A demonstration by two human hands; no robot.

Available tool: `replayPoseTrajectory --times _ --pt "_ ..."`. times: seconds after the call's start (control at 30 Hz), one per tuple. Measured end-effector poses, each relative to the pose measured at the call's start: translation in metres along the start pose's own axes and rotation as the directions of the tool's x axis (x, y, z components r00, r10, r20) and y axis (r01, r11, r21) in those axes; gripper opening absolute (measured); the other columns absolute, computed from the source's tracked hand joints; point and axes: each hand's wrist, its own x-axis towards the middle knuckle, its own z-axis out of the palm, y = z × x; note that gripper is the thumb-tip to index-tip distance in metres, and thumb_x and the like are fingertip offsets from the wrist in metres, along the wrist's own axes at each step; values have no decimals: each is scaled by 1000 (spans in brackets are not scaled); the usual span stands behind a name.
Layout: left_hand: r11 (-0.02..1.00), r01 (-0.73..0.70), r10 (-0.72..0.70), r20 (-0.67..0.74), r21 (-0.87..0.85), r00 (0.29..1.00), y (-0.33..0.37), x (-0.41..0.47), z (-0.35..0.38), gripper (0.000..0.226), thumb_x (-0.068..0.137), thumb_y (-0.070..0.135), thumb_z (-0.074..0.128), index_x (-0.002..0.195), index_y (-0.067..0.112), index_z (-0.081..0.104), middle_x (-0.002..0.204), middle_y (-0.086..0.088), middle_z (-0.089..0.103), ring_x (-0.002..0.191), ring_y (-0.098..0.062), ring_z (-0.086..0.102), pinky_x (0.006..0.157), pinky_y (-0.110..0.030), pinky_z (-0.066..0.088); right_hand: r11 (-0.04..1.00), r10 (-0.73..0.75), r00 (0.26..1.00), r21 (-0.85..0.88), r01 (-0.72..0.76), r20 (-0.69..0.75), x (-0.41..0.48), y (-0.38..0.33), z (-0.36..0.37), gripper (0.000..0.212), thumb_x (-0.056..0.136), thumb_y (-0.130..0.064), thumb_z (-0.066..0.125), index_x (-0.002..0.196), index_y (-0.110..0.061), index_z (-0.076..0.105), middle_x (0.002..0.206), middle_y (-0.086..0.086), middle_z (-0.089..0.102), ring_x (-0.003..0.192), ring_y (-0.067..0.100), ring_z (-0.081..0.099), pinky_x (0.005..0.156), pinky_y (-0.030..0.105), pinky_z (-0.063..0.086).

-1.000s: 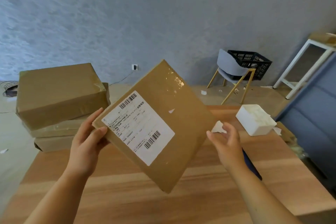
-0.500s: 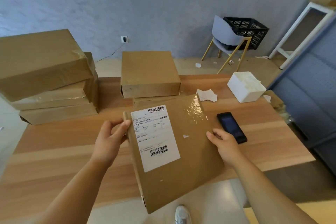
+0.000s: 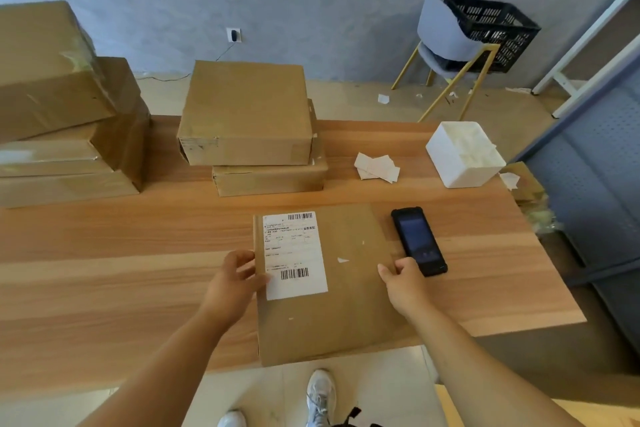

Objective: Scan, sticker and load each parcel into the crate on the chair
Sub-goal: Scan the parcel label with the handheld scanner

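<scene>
On the wooden desk (image 3: 104,281), my left grip (image 3: 235,282) pinched the left edge of the parcel (image 3: 349,305), thumb on its label (image 3: 294,253). My right grip (image 3: 405,282) clasped the right edge. The parcel lay flat, label up, its long axis pointing away from me and its near end at the desk's front edge.

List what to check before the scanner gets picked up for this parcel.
1. Flat parcel rests on the table: ok, near edge overhangs.
2. Label faces up, both barcodes uncovered: ok.
3. Scanner lies beside the right hand: ok.
4. Right hand free: not ok, it holds the parcel's edge; so does the left hand.
5. Scanner screen on: cannot tell.
6. Crate on the chair has room: cannot tell.
</scene>
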Motion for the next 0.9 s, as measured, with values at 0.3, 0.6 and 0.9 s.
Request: replayPoseTrajectory --times 0.3,0.6,0.9 --pt "814 -56 208 -200 579 957 24 5 13 43 83 24 65 124 20 53 127 -3 45 113 -26 49 93 -43 45 959 -184 943 -161 234 277 38 2 -24 20 90 -38 60 108 -31 53 96 -19 51 87 0 51 66 15 38" --pt "498 -411 456 172 764 873 49 -10 87 21 79 19 71 100 12 68 101 -2 60 94 -26 56 80 -39 49 865 -198 973 -447 229 116 74 50 -76 16 93 -35 56 97 -20 59 92 -5 63 82 12 59 70 31 52" --pt "332 -417 416 265 846 870 55 12 140 47 84 42 62 128 29 54 135 11 45 125 -20 38 101 -39 33 815 -33 998 -576 60 57 123 49 -79 112 68 -70 65 145 -8 15 143 11 23 130 29 26 104 40 33"
